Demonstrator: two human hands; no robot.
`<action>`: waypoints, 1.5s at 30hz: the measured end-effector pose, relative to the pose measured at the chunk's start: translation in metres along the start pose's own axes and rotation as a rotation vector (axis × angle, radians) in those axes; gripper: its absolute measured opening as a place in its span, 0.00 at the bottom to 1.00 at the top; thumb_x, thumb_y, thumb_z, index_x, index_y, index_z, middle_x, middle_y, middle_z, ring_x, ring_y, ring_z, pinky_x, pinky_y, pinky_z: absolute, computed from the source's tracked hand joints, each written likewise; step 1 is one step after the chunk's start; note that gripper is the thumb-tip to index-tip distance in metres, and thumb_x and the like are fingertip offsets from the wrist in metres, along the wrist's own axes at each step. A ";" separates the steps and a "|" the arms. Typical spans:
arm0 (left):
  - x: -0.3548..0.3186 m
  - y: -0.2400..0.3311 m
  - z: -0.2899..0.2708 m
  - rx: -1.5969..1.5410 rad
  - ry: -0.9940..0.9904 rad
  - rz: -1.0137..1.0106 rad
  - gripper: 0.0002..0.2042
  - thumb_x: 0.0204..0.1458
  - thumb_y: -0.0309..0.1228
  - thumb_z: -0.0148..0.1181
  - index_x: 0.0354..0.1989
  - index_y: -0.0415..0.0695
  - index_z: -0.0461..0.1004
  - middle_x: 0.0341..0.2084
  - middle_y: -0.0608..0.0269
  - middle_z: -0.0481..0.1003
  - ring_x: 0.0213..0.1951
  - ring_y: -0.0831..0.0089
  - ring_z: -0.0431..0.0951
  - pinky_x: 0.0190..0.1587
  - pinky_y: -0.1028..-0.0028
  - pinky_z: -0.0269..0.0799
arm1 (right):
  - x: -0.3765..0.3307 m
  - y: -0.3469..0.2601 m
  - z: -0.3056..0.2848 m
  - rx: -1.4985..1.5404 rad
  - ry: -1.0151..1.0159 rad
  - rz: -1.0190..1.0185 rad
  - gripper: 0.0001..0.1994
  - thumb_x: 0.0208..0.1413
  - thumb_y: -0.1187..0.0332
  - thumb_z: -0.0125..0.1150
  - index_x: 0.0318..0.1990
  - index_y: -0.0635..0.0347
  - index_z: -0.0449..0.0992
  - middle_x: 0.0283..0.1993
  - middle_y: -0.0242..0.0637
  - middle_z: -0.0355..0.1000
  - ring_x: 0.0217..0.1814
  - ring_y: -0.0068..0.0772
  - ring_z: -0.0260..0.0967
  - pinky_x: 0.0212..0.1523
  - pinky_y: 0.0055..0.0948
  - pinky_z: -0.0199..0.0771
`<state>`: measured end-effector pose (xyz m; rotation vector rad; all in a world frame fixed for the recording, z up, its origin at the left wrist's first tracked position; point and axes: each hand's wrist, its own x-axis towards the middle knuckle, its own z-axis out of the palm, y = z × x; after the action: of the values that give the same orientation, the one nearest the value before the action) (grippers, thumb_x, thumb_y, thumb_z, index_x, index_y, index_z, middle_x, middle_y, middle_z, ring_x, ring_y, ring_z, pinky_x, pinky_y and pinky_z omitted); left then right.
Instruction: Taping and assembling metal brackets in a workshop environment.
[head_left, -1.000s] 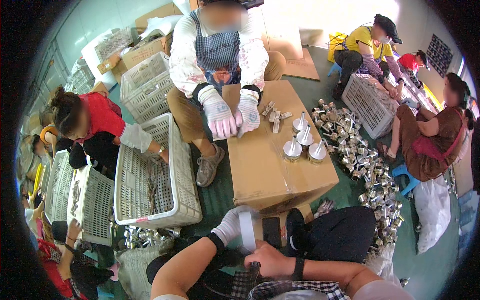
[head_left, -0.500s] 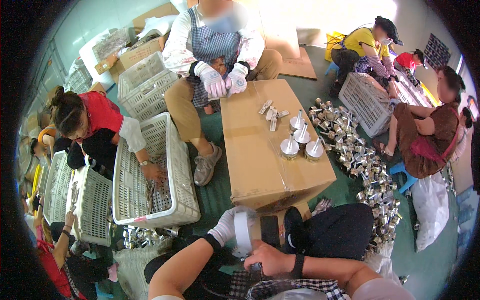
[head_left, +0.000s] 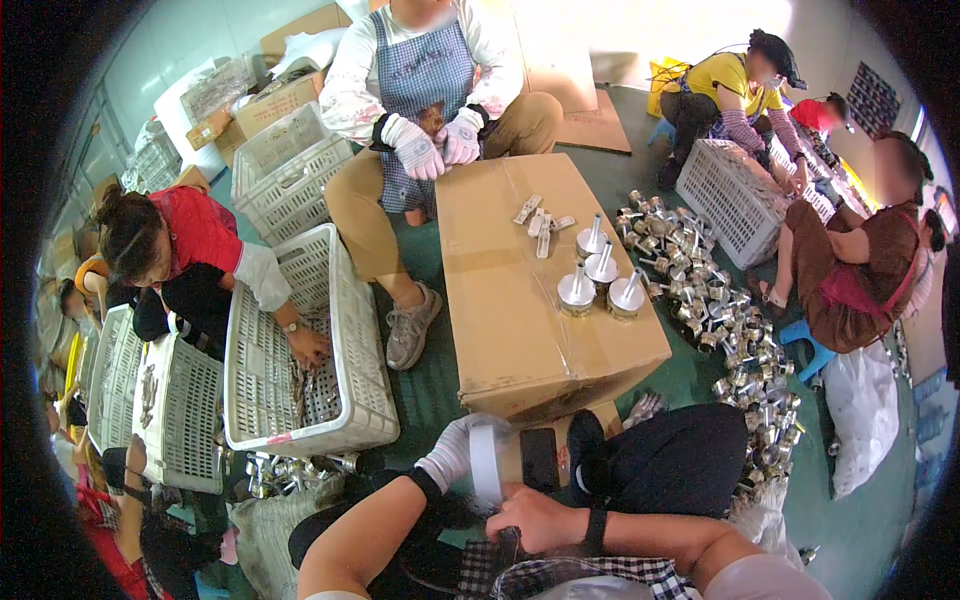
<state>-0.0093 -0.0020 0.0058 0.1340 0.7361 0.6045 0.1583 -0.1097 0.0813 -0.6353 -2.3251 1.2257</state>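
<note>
Left hand (head_left: 455, 455), gloved, grips a white roll of tape (head_left: 485, 462); bare right hand (head_left: 535, 518) pinches its end, likely mid-unrolling; next needs a steady pull

- One view only, a fisheye camera on your head, looking steeply down and forward.
- Your forearms enter from the lower edge, close up.
- The cardboard box (head_left: 540, 290) sits just beyond them.
</note>
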 end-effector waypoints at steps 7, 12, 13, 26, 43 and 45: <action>-0.002 -0.002 0.006 0.145 0.082 0.068 0.12 0.48 0.27 0.51 0.39 0.32 0.71 0.34 0.50 0.74 0.37 0.60 0.73 0.42 0.63 0.72 | 0.000 0.000 -0.002 0.006 -0.014 0.028 0.12 0.24 0.75 0.55 0.25 0.51 0.72 0.18 0.40 0.67 0.28 0.48 0.66 0.39 0.40 0.61; -0.003 0.000 0.009 0.108 0.077 0.057 0.11 0.48 0.27 0.51 0.38 0.33 0.71 0.35 0.50 0.74 0.37 0.59 0.74 0.42 0.64 0.72 | -0.001 0.004 0.002 0.015 0.003 0.022 0.12 0.25 0.75 0.55 0.25 0.52 0.73 0.17 0.40 0.66 0.27 0.48 0.65 0.38 0.40 0.61; -0.004 0.003 0.009 -0.003 0.079 -0.002 0.11 0.48 0.27 0.51 0.38 0.33 0.71 0.35 0.50 0.74 0.37 0.59 0.74 0.42 0.64 0.72 | -0.001 0.004 0.002 0.005 0.004 0.016 0.12 0.26 0.75 0.55 0.25 0.52 0.73 0.17 0.40 0.66 0.27 0.48 0.65 0.37 0.40 0.61; 0.001 -0.003 0.003 0.291 0.075 0.176 0.11 0.48 0.27 0.51 0.38 0.33 0.71 0.34 0.52 0.74 0.36 0.62 0.74 0.41 0.65 0.72 | 0.000 0.005 0.003 -0.014 0.030 -0.022 0.09 0.31 0.74 0.56 0.25 0.53 0.74 0.16 0.41 0.65 0.25 0.47 0.66 0.30 0.39 0.62; -0.011 0.004 0.020 0.222 0.059 0.090 0.10 0.46 0.20 0.55 0.38 0.37 0.72 0.33 0.57 0.75 0.33 0.69 0.76 0.39 0.70 0.75 | 0.000 0.003 -0.002 -0.043 0.016 -0.016 0.09 0.30 0.73 0.57 0.26 0.52 0.74 0.17 0.40 0.66 0.29 0.46 0.66 0.33 0.39 0.62; -0.004 0.003 0.007 0.165 0.025 0.105 0.09 0.47 0.21 0.54 0.38 0.37 0.72 0.33 0.56 0.75 0.32 0.69 0.76 0.38 0.70 0.75 | 0.002 0.003 -0.001 -0.039 0.022 -0.026 0.09 0.30 0.73 0.57 0.26 0.52 0.74 0.17 0.40 0.66 0.29 0.46 0.66 0.33 0.39 0.62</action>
<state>-0.0085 -0.0010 0.0145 0.3197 0.8066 0.6457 0.1580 -0.1066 0.0791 -0.6260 -2.3373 1.1587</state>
